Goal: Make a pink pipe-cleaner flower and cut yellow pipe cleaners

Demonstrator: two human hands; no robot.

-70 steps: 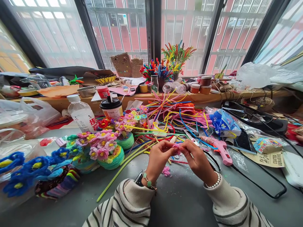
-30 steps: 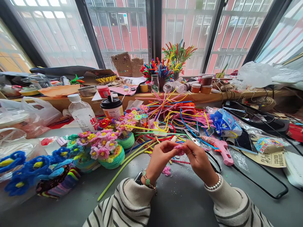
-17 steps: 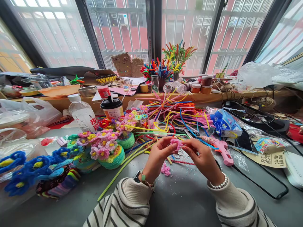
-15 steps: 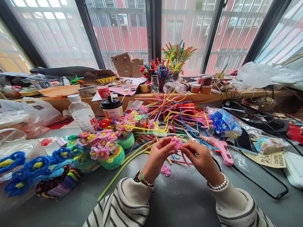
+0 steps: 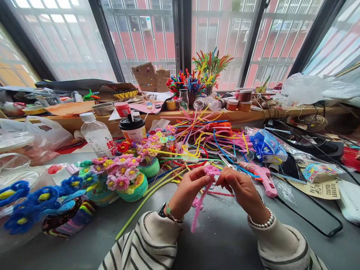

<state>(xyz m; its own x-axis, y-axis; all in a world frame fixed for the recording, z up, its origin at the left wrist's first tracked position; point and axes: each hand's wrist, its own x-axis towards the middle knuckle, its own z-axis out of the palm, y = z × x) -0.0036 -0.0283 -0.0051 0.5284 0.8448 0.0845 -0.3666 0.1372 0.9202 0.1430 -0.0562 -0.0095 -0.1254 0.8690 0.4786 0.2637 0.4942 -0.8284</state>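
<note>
Between my hands, above the grey table (image 5: 216, 243), is a pink fuzzy flower piece (image 5: 211, 170) with a pink stem hanging down to the lower left. My left hand (image 5: 191, 187) pinches it from the left side. On the right, my right hand (image 5: 239, 187) has its fingers curled and pressed together at the flower's right edge; what sits between the fingertips is too small to tell. A second pink fuzzy piece (image 5: 196, 201) lies on the table behind the hanging stem. Scissors (image 5: 229, 162) lie just beyond my hands.
Pipe-cleaner flowers in a teal pot (image 5: 133, 189) and blue flowers (image 5: 45, 198) stand at the left, near a bottle (image 5: 97, 137) and a cup (image 5: 132, 129). A pink glue gun (image 5: 266, 180) with a black cable lies right. Loose pipe cleaners (image 5: 208, 131) are heaped behind.
The pink stem now hangs to the lower left, where before it hung to the right near my right hand. My right hand has turned and its fingers are more curled.
</note>
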